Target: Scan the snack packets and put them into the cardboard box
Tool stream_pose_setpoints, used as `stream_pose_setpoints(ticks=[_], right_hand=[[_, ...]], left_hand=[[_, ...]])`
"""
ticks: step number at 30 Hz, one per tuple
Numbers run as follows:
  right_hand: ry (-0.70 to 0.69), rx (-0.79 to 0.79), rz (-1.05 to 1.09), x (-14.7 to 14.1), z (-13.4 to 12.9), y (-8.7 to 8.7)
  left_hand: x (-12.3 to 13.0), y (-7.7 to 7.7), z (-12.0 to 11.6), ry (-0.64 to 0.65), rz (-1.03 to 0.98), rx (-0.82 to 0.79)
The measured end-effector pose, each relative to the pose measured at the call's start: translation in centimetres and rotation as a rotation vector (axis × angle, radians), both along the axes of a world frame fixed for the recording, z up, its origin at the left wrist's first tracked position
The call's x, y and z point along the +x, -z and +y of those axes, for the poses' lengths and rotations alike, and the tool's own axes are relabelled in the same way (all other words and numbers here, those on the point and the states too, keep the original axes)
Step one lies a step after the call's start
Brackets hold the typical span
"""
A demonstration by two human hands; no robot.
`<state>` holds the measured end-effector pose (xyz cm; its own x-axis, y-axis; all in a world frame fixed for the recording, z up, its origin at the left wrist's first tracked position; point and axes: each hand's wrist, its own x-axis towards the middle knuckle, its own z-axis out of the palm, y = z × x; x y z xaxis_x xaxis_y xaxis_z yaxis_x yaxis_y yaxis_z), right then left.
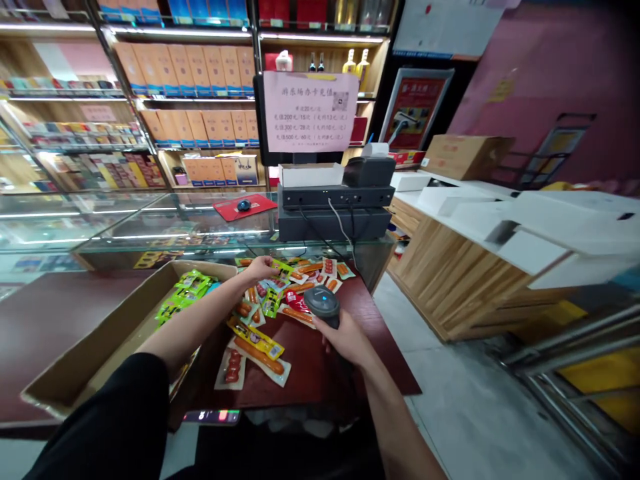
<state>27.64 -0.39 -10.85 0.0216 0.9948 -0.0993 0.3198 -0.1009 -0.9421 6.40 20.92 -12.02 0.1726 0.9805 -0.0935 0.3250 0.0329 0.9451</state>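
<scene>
My right hand [347, 339] is wrapped round the handle of a dark barcode scanner [321, 301], its head over the table. With its fingers closed, my left hand [261, 269] pinches a green snack packet [283, 270] at the far side of the pile. Around both hands lie several vacuum-packed sausages [300, 315], a second green packet [271, 303] and a red packet [297, 301]. Closer to me are a yellow packet [256, 339], a long sausage pack [265, 360] and a short red sausage pack [233, 368]. My left forearm passes over an open cardboard box [107, 327] holding green packets [193, 283].
A glass counter [200, 227] borders the table's far edge, with a cash-register unit [335, 223], cables and a pink sign [310, 113] on it. A phone [213, 417] lies by the near edge. Metal rails [565, 373] and a wooden counter [465, 280] stand right.
</scene>
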Motion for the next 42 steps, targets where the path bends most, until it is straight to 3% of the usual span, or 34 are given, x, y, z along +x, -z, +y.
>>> stream_pose_setpoints(ticks=[3,8,13,19,42], right_hand=[[-0.037,-0.010,0.027,-1.3,0.6,0.1],[-0.076,0.002,0.030,-3.2,1.2,-0.1],[-0.092,-0.021,0.022,-4.5,1.3,-0.3],[-0.074,-0.034,0.020,-5.5,1.4,-0.4],[-0.052,-0.045,0.001,-5.5,1.3,-0.2]], left_hand=[[-1.3,-0.1,-1.6,-0.064,-0.203,-0.155],[-2.8,-1.0,-4.2,-0.055,-0.435,-0.305],[-3.7,-1.5,-5.6,-0.066,-0.450,-0.236],[-4.0,-1.4,-5.5,-0.055,-0.430,-0.239],[-4.2,-0.8,-5.1,-0.006,-0.400,-0.257]])
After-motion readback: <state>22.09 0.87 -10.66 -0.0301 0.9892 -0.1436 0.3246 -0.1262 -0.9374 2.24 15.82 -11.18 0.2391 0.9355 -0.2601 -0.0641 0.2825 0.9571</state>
